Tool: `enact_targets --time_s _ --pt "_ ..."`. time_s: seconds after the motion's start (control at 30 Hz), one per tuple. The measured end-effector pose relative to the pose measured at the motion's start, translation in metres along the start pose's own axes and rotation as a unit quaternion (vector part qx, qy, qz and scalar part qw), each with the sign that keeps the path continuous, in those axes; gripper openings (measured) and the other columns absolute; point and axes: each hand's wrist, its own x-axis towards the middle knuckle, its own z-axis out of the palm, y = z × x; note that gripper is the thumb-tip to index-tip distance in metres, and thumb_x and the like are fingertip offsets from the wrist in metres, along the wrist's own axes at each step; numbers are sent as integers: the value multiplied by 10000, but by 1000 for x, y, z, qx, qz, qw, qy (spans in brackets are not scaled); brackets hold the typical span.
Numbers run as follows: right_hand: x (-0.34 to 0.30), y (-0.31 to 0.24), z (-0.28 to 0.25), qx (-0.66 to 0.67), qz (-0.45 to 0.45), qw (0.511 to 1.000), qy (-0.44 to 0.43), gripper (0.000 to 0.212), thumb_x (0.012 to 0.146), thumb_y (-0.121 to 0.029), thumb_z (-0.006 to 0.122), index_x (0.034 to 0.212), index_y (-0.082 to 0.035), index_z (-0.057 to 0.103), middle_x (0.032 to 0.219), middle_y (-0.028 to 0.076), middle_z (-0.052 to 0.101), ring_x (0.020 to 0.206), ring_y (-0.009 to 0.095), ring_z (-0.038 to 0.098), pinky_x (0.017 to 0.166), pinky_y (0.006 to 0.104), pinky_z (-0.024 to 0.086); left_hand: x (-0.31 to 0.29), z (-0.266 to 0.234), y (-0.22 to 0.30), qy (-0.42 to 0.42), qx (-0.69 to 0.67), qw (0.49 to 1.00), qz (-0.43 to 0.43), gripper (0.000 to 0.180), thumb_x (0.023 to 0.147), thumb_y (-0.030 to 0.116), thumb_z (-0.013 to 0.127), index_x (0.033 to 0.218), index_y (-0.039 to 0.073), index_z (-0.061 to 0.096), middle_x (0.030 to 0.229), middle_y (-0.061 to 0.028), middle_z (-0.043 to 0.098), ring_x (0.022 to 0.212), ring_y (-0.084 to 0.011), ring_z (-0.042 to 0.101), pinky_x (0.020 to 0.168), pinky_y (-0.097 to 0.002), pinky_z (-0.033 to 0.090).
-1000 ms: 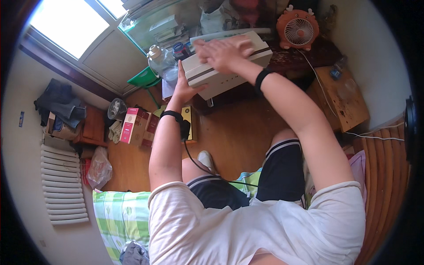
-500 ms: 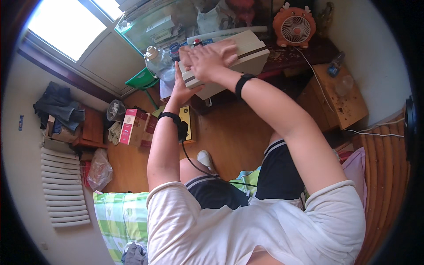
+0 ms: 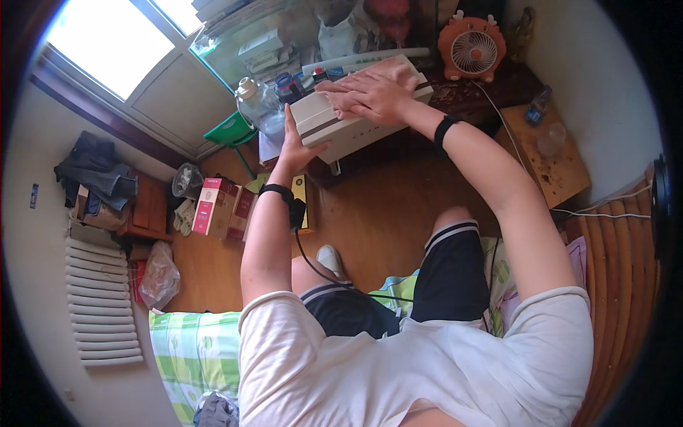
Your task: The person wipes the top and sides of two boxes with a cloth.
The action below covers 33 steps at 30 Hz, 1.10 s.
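A long white box-like case [image 3: 341, 139] with a dark stripe along its upper edge sits on the front of the dark table. My left hand [image 3: 295, 151] braces its left end, fingers pointing up along the side and thumb across the front. A crumpled pink cloth [image 3: 396, 72] lies on the case's top. My right hand [image 3: 384, 99] presses down on that cloth, fingers stretched toward the left and partly sunk in its folds. Both wrists wear black bands.
Behind the case stand a clear jug [image 3: 256, 103], a dark blue-lidded bottle [image 3: 288, 87] and a glass tank [image 3: 274, 43]. An orange fan [image 3: 472, 48] is at the right. A green stool [image 3: 231, 128] and red-white cartons [image 3: 215, 206] stand at the left.
My right hand has slid the pink cloth rightward along the case's top, baring its left part. My left hand stays at the left end, and the case sits slightly lower in view.
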Motion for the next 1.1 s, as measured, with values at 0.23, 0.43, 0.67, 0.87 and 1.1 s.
enact_targets --time_s 0.23,0.43,0.67,0.87,1.1 --pt "19 -29 28 -40 -20 996 -77 571 952 -468 508 1455 -202 456 1500 61 449 1370 291 421 1143 540 266 1 8 5 11 -96 995 -39 1288 649 292 876 1553 26 -1 1563 -238 219 1453 -354 238 1207 -418 174" --pt "59 -59 69 -33 -28 998 -34 652 934 -574 479 1423 -142 502 1506 123 435 1402 294 390 1168 489 252 5 5 -26 -78 23 991 104 769 780 334 773 1444 129 444 1537 -124 356 1468 -343 207 1214 -487 14" --pt "37 -14 57 -29 38 998 -34 641 929 -553 492 1387 -106 527 1483 153 442 1402 348 365 1163 496 244 6 17 -8 3 -94 995 -26 1303 648 229 880 1561 57 -34 1552 -241 242 1404 -386 341 1140 -376 337" --pt "41 -33 54 -44 53 998 2 588 921 -525 508 1377 -157 548 1479 127 454 1388 387 370 1137 566 245 -2 9 -22 53 56 997 20 1260 692 174 879 1553 86 -36 1410 -171 476 1301 -266 487 1127 -381 339" --pt "76 -70 77 -31 12 998 -46 513 884 -469 524 1313 -203 613 1458 116 493 1386 373 387 1150 556 231 -3 13 -36 -45 36 996 71 713 726 229 831 1358 95 528 1439 -119 466 1339 -295 421 1113 -424 345"
